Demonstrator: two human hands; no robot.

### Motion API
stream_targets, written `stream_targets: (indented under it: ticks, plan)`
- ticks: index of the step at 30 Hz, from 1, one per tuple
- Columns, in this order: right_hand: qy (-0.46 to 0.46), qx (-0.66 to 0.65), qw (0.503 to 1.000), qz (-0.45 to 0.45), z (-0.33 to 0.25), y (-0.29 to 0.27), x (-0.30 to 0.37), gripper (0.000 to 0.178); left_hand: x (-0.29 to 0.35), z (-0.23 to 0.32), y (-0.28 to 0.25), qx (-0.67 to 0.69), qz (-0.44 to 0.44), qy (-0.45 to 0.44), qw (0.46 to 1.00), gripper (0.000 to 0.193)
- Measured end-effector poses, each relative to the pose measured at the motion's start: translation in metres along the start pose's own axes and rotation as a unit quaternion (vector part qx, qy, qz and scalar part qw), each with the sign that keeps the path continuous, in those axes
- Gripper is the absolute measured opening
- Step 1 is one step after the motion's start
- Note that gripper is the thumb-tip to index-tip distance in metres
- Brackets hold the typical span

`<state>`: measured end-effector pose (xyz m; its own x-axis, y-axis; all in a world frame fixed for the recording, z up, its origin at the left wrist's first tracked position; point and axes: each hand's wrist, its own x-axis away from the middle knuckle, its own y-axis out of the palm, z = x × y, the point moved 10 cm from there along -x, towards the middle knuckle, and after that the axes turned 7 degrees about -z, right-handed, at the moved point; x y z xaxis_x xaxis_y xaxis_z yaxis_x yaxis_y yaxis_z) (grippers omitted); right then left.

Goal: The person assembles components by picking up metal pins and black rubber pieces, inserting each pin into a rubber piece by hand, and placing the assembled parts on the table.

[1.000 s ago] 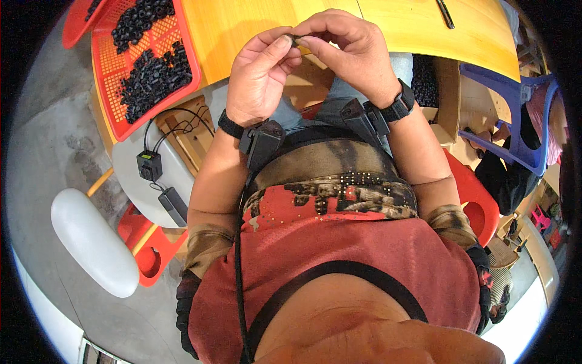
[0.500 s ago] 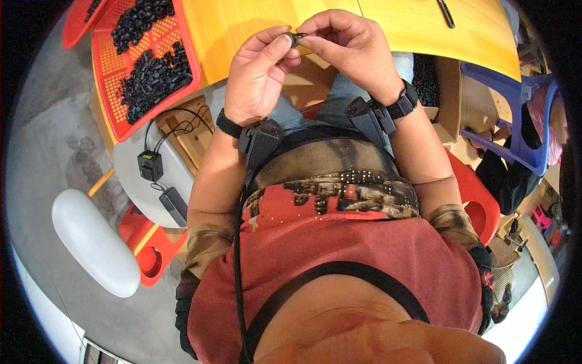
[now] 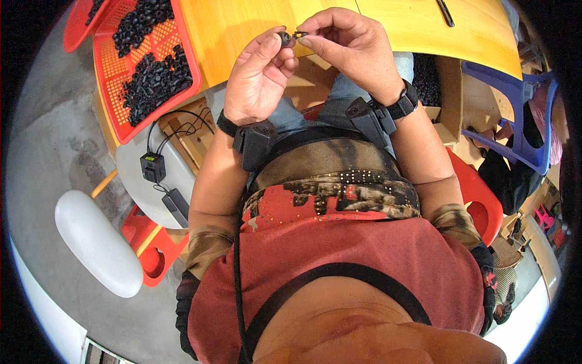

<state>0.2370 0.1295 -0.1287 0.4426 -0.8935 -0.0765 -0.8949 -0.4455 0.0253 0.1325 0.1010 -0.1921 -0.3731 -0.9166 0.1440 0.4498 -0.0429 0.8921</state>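
Observation:
My left hand (image 3: 257,79) pinches a small black ring-shaped part (image 3: 284,38) between thumb and fingertips, just above the edge of the yellow wooden table (image 3: 242,24). My right hand (image 3: 348,42) pinches a tiny dark metal piece (image 3: 299,34) and holds it right against that black part. Both hands meet at the table's near edge, in front of my body. Each wrist carries a black band with a small device.
A red mesh basket (image 3: 182,67) with several black ring parts stands on the table at the left. Below it are a power adapter with cables (image 3: 153,167), a white stool (image 3: 97,242) and a red stool (image 3: 151,255). A blue plastic chair (image 3: 515,115) stands at the right.
Both hands have shifted slightly and the fingers have spread a little, so the black part and the small metal piece show more plainly between the fingertips.

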Motion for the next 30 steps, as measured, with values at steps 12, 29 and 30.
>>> stream_targets:
  ticks: [12, 29, 30]
  plan:
    - [-0.068, 0.215, 0.974, 0.023, -0.035, 0.008, 0.002, 0.011, 0.002, 0.002, 0.0, -0.034, 0.005, 0.017, 0.999, 0.019]
    - [-0.115, 0.302, 0.947, 0.005, -0.05, 0.021, 0.004, 0.013, 0.01, 0.017, -0.004, -0.131, 0.043, 0.072, 0.988, 0.023]
    - [-0.114, 0.301, 0.947, 0.004, -0.053, 0.021, 0.003, 0.013, 0.01, 0.017, -0.003, -0.131, 0.044, 0.071, 0.988, 0.023]
